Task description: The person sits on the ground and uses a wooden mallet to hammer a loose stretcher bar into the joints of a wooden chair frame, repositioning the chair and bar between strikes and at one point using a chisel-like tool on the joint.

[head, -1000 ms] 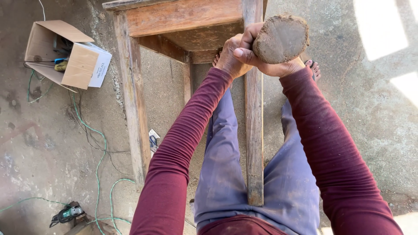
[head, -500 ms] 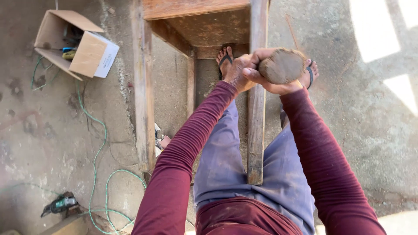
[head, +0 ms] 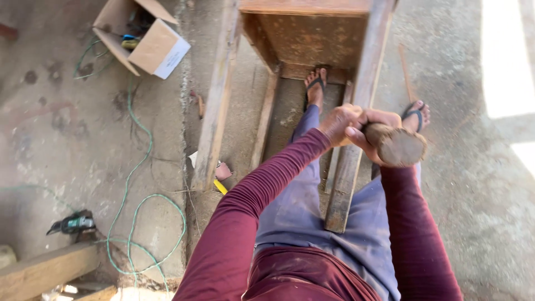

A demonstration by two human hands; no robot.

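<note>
Watching feed: both hands, left hand (head: 341, 124) and right hand (head: 365, 132), clamped round brown round-headed wooden mallet (head: 397, 146), held over upright leg of rough wooden frame (head: 356, 111). My worry: glancing blow, sandalled foot (head: 415, 115) just beyond, toes exposed.

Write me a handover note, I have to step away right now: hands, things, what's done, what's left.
Left hand: closed on the round wooden block.
Right hand: closed on the same block, right beside the left.
Block: held in the air next to the long rail of the wooden frame; the rail runs between the person's legs. Whether they touch cannot be told.
Floor, left: open cardboard box, green cable, power tool.
Done: the frame stands on the floor, its pieces joined.
Left: the block is not set down; both hands are occupied.
</note>
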